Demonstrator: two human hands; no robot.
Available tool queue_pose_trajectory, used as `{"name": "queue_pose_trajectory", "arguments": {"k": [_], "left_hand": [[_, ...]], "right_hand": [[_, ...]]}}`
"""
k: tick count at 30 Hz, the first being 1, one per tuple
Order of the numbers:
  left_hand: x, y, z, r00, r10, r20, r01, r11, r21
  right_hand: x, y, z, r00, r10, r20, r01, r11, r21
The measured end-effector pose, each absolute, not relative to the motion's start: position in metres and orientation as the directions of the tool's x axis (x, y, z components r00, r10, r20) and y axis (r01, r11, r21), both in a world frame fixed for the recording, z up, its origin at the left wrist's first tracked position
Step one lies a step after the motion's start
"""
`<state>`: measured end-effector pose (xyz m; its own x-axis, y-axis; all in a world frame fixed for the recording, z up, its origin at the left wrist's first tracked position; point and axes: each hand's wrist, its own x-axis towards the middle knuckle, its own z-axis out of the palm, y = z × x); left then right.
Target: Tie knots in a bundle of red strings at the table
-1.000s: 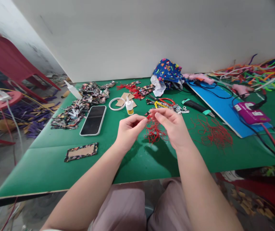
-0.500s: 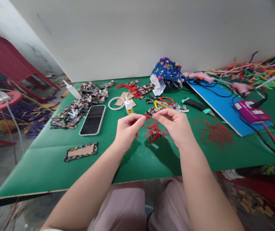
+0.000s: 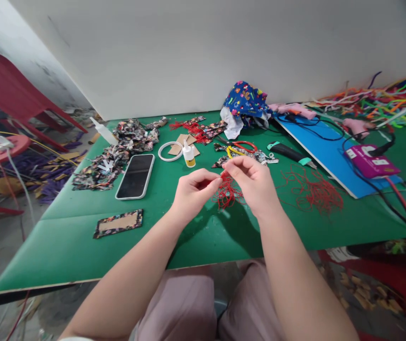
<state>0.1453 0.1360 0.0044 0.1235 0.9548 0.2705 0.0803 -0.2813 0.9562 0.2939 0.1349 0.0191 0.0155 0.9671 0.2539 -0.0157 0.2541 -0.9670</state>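
Note:
My left hand (image 3: 198, 189) and my right hand (image 3: 251, 182) are close together above the green table (image 3: 146, 255), thumbs and fingertips pinched. Between them is red string, mostly hidden by the fingers. A tangled bunch of red strings (image 3: 228, 195) shows just behind and below the fingertips. Another loose heap of red strings (image 3: 320, 195) lies to the right of my right hand. Beyond the hands are pliers with red and yellow handles (image 3: 236, 150), patterned fabric pieces and a small glue bottle (image 3: 189, 155).
A phone (image 3: 135, 176), a fabric-edged card (image 3: 118, 223) and bunched patterned fabric (image 3: 128, 137) lie at left, with a white ring (image 3: 170, 151) nearby. Toward the right are a utility knife (image 3: 290, 154), a blue board (image 3: 327, 151), a purple power adapter (image 3: 371, 161) with cables, and pink glue guns (image 3: 357, 128).
My hands have come closer together, the left moving slightly right and the right moving left. Both remain pinched. The view has shifted a little.

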Motion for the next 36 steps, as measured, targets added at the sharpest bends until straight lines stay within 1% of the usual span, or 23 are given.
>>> {"name": "queue_pose_trajectory", "arguments": {"k": [2, 7, 10, 14, 20, 27, 36], "left_hand": [[0.146, 0.136, 0.005, 0.11, 0.957, 0.27, 0.076, -0.279, 0.957], [0.146, 0.136, 0.007, 0.069, 0.96, 0.272, 0.056, -0.276, 0.96], [0.144, 0.138, 0.004, 0.059, 0.955, 0.292, 0.066, -0.296, 0.953], [0.142, 0.141, 0.0, 0.022, 0.956, 0.292, 0.035, -0.293, 0.956], [0.143, 0.14, 0.0, 0.057, 0.956, 0.287, 0.007, -0.288, 0.958], [0.143, 0.139, 0.001, 0.076, 0.962, 0.261, 0.012, -0.263, 0.965], [0.145, 0.137, 0.002, 0.082, 0.964, 0.253, 0.045, -0.257, 0.965]], "right_hand": [[0.294, 0.135, 0.019, 0.034, 0.968, 0.248, -0.043, 0.249, -0.967], [0.295, 0.135, 0.017, -0.083, 0.978, 0.192, -0.009, 0.192, -0.981], [0.296, 0.135, 0.017, -0.088, 0.976, 0.197, 0.007, 0.199, -0.98], [0.301, 0.135, 0.018, -0.112, 0.974, 0.197, 0.008, 0.199, -0.98], [0.304, 0.136, 0.017, -0.063, 0.968, 0.242, -0.004, 0.242, -0.97], [0.302, 0.136, 0.017, -0.136, 0.965, 0.224, -0.022, 0.223, -0.975], [0.301, 0.134, 0.019, -0.141, 0.958, 0.248, 0.044, 0.257, -0.965]]}}
